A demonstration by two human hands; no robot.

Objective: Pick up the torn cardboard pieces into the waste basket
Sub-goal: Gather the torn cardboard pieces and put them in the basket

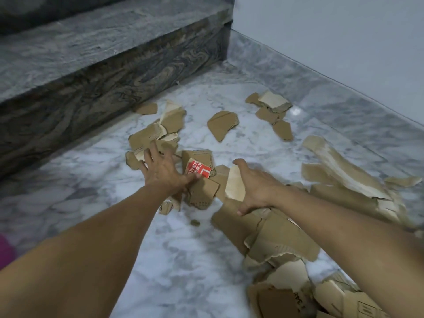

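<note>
Head view looks down at a white and grey marble floor beside a dark grey stone step. Brown torn cardboard pieces lie all over the floor, some near the step, some by the grey wall, and a big pile at the lower right.

The left hand is spread wide, fingers apart, pressing down on a small heap of pieces. Its thumb touches a brown piece with a red printed label. It is not closed on anything yet. The right hand has its fingers curled around the edge of a pale torn cardboard strip, and its thumb is underneath, so it looks to be gripping that strip.

I think these pieces are light and dry. They are stiff but will bend, and the ragged edges can tear more. Small flat ones lie tight on the smooth floor, so sliding them together into a heap and then pinching them by an edge should work best. Big ones can be grabbed in the middle or folded.

No waste basket shows here, so I cannot tell where it is or what is in it. Something pink peeks in at the left edge, too cut off to name.
</note>
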